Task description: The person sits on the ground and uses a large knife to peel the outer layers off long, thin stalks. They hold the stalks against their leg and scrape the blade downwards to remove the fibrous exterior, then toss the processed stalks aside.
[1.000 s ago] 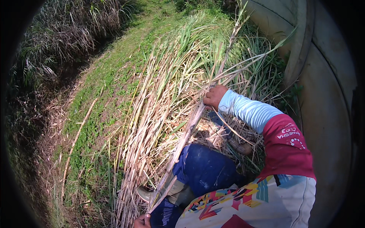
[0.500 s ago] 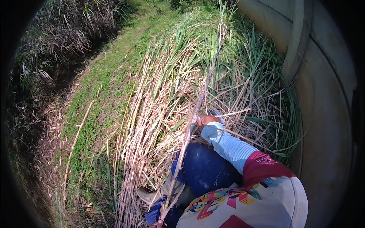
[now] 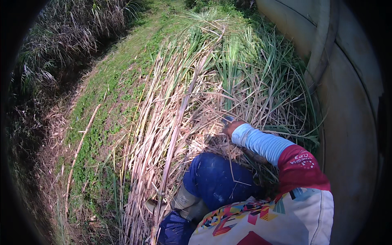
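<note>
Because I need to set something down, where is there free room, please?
The low grass between the lone stick and the stalks looks freest. Around the right hand it is crowded with dry straw, and green leaves lie beyond.

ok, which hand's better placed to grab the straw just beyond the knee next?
Likely the right: the right hand is at the dry straw, just beyond the blue-clad knee, though it seems to hold a grey-blue object. The left hand is out of view, so its reach can't be judged.
</note>
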Available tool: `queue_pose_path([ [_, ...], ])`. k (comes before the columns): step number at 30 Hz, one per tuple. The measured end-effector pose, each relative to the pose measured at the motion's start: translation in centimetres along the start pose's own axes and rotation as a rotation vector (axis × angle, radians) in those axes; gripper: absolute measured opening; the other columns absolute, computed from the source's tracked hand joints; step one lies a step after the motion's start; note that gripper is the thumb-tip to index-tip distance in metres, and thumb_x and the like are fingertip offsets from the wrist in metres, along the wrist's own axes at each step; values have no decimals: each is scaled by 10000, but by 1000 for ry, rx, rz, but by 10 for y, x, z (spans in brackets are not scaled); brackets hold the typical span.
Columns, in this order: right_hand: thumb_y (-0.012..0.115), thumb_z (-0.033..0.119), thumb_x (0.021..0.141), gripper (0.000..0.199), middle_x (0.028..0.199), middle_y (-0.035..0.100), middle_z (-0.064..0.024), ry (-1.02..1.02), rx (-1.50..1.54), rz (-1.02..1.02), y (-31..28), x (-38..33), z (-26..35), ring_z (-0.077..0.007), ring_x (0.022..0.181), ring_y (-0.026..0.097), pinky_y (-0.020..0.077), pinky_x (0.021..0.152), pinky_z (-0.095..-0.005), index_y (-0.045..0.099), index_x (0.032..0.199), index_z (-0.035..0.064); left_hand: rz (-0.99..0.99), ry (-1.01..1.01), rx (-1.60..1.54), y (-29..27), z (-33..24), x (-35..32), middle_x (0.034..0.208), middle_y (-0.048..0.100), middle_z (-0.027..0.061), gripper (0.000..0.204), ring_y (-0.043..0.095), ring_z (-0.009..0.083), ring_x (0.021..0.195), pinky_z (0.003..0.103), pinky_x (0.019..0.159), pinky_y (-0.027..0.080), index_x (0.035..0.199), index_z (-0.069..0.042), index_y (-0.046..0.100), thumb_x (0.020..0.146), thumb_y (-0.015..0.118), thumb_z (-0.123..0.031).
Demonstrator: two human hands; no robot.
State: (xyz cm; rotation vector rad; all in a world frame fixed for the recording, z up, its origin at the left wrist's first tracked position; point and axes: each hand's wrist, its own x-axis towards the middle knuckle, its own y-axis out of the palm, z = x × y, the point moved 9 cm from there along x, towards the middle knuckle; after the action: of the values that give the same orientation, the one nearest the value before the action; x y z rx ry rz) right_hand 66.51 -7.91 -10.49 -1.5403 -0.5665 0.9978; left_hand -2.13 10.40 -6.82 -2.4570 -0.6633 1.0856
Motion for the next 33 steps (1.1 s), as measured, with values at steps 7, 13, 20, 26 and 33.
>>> queue_pose_path([
  [7, 701, 202, 789, 566, 1138, 702, -210, 66, 185, 47, -91, 9, 23, -375, 1060, 680, 545, 908, -454, 596, 1332, 80, -316, -168, 191, -23, 6, -13, 987, 640, 122, 338, 658, 217, 773, 284, 662, 532, 1150, -14, 649, 1038, 513, -303],
  [13, 673, 272, 856, 594, 1277, 578, -117, -515, 29, -529, -64, 35, 124, -317, 1241, 549, 353, 1091, -600, 515, 1427, 235, -487, -207, 352, -52, 12, -26, 1083, 624, 155, 353, 668, 247, 811, 298, 679, 542, 1177, 2, 640, 1033, 527, -300],
  [20, 668, 366, 867, 285, 926, 622, -18, -1027, 191, -572, -65, -2, 223, -242, 953, 634, 461, 898, -473, 641, 1084, 182, -760, -369, 663, -107, 21, -86, 1195, 605, 192, 376, 680, 283, 856, 315, 698, 553, 1209, 22, 629, 1028, 543, -297],
  [26, 654, 345, 885, 247, 841, 682, -119, -1181, 330, -215, -63, -67, 348, -352, 837, 691, 543, 725, -497, 643, 930, 102, -1024, 122, 977, -95, -93, -100, 1291, 588, 225, 399, 691, 314, 895, 330, 714, 562, 1235, 38, 620, 1023, 557, -294],
  [33, 683, 261, 807, 204, 772, 694, -140, -1065, 468, -117, -15, -80, 377, -360, 813, 705, 548, 707, -470, 663, 888, 75, -346, 283, 159, 35, -99, 89, 884, 719, 118, 385, 684, 237, 795, 346, 740, 522, 1192, 17, 675, 1021, 553, -305],
])
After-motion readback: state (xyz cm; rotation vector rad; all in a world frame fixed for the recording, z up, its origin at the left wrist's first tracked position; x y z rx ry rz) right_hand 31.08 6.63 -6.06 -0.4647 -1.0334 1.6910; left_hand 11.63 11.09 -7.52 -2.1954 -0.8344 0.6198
